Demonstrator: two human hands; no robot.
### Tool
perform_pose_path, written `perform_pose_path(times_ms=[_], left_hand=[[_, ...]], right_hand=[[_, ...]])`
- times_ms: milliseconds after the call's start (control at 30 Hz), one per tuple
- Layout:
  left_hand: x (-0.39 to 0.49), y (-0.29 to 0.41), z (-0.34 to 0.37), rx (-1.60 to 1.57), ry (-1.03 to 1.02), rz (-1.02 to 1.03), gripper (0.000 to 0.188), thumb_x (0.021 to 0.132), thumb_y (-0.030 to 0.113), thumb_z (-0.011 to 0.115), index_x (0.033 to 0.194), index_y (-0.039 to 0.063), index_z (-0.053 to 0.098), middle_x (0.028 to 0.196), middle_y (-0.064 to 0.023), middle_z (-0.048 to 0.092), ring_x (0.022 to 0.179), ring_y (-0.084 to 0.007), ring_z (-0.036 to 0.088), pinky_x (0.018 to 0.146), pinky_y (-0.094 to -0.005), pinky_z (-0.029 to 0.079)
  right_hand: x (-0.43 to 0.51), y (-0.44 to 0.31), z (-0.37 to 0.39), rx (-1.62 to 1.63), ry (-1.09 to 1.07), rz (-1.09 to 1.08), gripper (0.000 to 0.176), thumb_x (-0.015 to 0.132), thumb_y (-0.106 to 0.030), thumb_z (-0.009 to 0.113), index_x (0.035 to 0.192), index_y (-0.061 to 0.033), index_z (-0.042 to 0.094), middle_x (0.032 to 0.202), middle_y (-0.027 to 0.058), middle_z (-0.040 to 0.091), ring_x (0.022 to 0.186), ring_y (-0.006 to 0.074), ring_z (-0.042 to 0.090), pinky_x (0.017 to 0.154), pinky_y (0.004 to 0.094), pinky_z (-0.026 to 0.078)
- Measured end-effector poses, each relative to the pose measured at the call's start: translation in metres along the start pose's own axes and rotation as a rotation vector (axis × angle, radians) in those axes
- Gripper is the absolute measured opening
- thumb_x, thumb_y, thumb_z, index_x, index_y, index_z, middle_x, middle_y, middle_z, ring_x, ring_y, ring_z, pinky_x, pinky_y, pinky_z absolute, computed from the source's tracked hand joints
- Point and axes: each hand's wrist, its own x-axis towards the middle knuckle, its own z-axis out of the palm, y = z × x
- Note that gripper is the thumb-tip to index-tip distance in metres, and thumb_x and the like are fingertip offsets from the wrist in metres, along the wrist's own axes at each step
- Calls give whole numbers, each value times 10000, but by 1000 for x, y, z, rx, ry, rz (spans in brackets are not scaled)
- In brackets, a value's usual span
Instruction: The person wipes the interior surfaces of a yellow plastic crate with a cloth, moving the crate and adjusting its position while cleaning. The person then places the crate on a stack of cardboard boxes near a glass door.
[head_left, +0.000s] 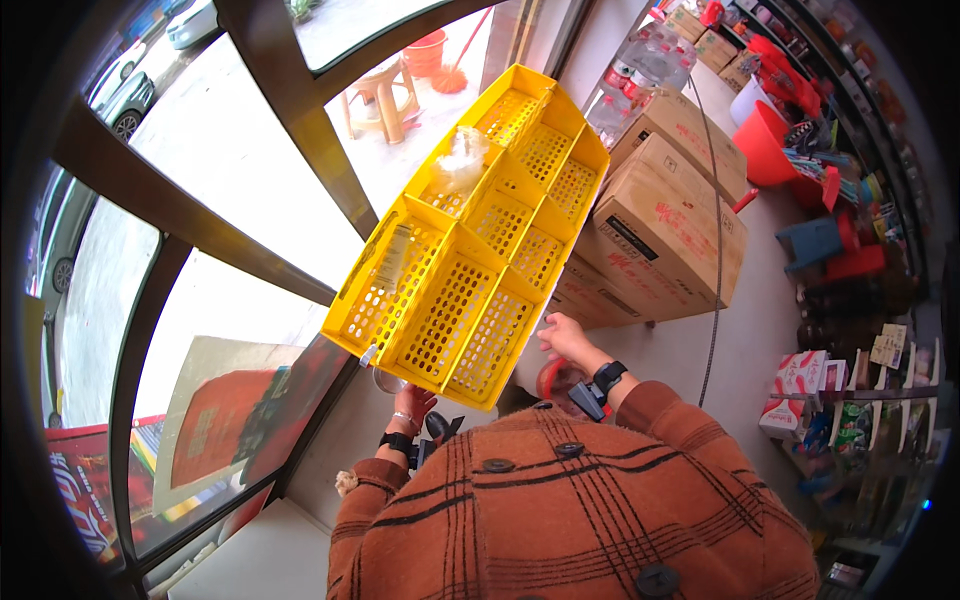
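A yellow plastic divided rack (450, 232) with perforated compartment floors stands tilted across the middle of the view. One of its compartments holds a crumpled clear plastic bag (459, 161), and a paper label (394, 257) lies in another. My left hand (413, 406) is at the rack's near left corner, partly under its edge; its grip is hidden. Beside it shows a clear round container (388, 379), mostly covered by the rack. My right hand (568, 341) is next to the rack's right side, fingers bent; whether they touch it cannot be told. Below that hand is a red-rimmed round object (556, 377), partly hidden.
Stacked cardboard cartons (667, 225) stand close on the right, with shrink-wrapped large water bottles (652, 64) behind. A dark cable (712, 225) hangs in front of the cartons. Glass with dark frames (277, 270) borders the left. Stocked shelves (885, 397) line the far right.
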Motion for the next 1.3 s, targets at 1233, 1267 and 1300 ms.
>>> perform_pose_path(times_ms=[1233, 1267, 1300], left_hand=[[-38, -86, -23, -155, 211, 209, 482, 982, 416, 469, 1318, 72, 514, 1286, -86, 598, 1169, -291, 553, 973, -412, 454], [-45, -88, -24, -145, 233, 210, 482, 982, 416, 471, 1317, 72, 515, 1284, -85, 599, 1170, -291, 553, 974, -412, 453], [-53, -90, -23, -134, 248, 206, 481, 981, 416, 473, 1316, 73, 517, 1283, -85, 600, 1170, -291, 552, 975, -411, 452]], right_hand=[[138, -49, -80, -202, 227, -35, 442, 741, -210, 728, 1076, 32, 570, 1027, 259, 663, 999, 398, 635, 876, 443, 502], [134, -53, -79, -239, 208, -51, 444, 739, -207, 729, 1071, 31, 557, 1012, 254, 666, 972, 395, 645, 847, 446, 512], [129, -54, -79, -226, 201, -38, 452, 738, -210, 729, 1074, 33, 549, 1006, 254, 667, 972, 395, 644, 842, 447, 513]])
